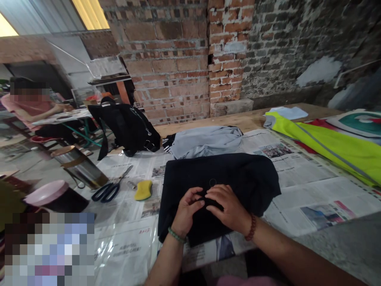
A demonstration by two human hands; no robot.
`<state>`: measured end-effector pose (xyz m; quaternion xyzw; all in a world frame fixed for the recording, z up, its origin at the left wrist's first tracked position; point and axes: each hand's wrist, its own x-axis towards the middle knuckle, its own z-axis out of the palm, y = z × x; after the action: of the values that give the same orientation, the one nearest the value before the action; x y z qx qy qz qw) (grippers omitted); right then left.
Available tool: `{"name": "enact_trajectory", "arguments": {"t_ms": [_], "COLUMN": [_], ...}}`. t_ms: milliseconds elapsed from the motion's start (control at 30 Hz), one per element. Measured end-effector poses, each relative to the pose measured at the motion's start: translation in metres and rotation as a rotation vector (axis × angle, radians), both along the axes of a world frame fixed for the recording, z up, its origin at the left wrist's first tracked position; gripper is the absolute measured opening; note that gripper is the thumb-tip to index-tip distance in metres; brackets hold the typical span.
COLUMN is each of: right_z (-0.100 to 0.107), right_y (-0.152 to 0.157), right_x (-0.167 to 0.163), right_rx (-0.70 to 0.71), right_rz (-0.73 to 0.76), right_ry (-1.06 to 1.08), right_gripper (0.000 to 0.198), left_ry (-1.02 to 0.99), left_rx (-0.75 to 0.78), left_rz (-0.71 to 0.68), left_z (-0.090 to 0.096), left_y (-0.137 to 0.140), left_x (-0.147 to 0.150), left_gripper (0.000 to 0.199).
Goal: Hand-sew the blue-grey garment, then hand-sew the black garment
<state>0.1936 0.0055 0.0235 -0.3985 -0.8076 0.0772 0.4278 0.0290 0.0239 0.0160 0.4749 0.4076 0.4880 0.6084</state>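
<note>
A dark, nearly black piece of cloth (220, 169), probably a folded garment, lies in front of me on the newspaper. My left hand (188, 210) is on its near part, thumb and fingers closing on a bit of the fabric. Close beside it, my right hand (228, 204) curls its fingers and thumb round a raised fold of the same cloth. The fingertips of both hands almost meet. Just above them a thin round outline (212, 182) shows on the cloth. What lies under my fingers is hidden.
Left of the cloth are a yellow sponge (143, 190), scissors (111, 190), a metal flask (80, 167) and a pink-lidded container (56, 196). Behind lie grey clothing (208, 141) and a black bag (126, 127). A neon vest (327, 143) and an iron (361, 123) are right. Another person (29, 105) sits far left.
</note>
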Motion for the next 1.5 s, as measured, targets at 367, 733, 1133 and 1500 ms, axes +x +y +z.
{"name": "enact_trajectory", "arguments": {"t_ms": [367,733,1133,1500], "right_z": [-0.006,0.002,0.038,0.083], "right_y": [-0.001,-0.006,-0.017,0.050], "right_x": [0.001,-0.002,0.005,0.019], "right_rx": [-0.073,-0.005,-0.127,-0.959], "right_rz": [-0.031,0.020,0.116,0.388], "right_ry": [0.081,0.119,0.363,1.241], "right_gripper": [0.008,0.011,0.008,0.008], "left_ry": [0.015,0.067,0.055,0.060], "left_rx": [-0.008,0.020,-0.017,-0.069], "left_rz": [-0.019,-0.031,-0.016,-0.037], "left_z": [0.001,0.000,-0.003,-0.002], "left_y": [-0.001,-0.001,0.000,0.001], "left_x": [0.001,0.002,0.005,0.004], "left_gripper": [0.032,0.035,0.038,0.037]}}
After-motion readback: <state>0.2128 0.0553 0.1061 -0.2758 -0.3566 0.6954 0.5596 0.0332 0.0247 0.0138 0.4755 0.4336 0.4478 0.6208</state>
